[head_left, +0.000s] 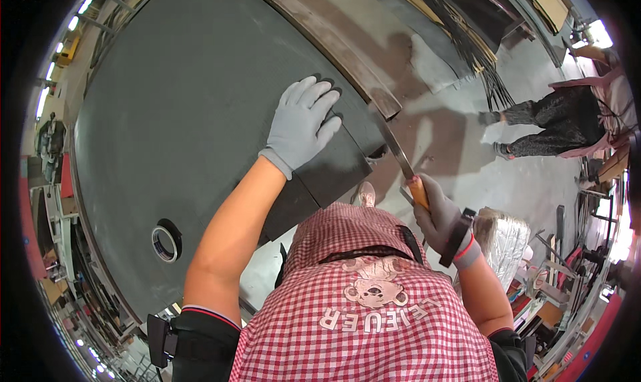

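Note:
My left hand (pixel 302 123), in a light grey glove, lies on a large dark grey sheet (pixel 173 108), fingers stretched out and close together. Under and beside it, near the sheet's front right corner, are smaller dark rectangular pieces (pixel 340 171) with straight seams between them. Past the right edge of the sheet, my gloved right hand (pixel 437 212) is closed around the wooden handle of a long-bladed knife (pixel 399 149). Its blade points away from me, and the tip is blurred near the end of a long brownish bar (pixel 334 45) that runs along the sheet's edge.
A roll of black tape (pixel 165 242) rests on the sheet at the left. To the right, a person (pixel 567 118) stands on the floor. Long dark strips (pixel 467 35) and panels lie at the back right, and a silvery wrapped bundle (pixel 501 248) stands beside my right forearm.

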Motion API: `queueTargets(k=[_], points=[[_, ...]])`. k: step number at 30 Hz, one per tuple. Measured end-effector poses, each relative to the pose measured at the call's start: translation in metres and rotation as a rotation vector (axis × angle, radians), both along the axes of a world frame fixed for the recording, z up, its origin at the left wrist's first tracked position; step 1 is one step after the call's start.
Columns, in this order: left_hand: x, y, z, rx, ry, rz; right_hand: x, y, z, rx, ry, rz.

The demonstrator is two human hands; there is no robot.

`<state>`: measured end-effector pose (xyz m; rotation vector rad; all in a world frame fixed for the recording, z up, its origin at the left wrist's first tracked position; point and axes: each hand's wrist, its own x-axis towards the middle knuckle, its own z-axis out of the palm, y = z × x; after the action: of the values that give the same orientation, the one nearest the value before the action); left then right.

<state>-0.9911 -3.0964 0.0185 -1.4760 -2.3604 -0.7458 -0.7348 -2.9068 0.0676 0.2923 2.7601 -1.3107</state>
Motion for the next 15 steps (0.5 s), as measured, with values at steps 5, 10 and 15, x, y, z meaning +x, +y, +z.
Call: queueTargets(k=[5, 10, 15], points=[[0.007, -0.006, 0.003, -0.093, 0.036, 0.003, -0.025, -0.011, 0.008, 0.198, -0.048, 0.028], [0.008, -0.009, 0.003, -0.095, 0.016, 0.017, -0.031, -0.012, 0.010, 0.372, -0.260, 0.039], [0.011, -0.008, 0.004, -0.060, -0.020, 0.024, -0.092, -0.020, 0.013, 0.371, -0.497, 0.000]])
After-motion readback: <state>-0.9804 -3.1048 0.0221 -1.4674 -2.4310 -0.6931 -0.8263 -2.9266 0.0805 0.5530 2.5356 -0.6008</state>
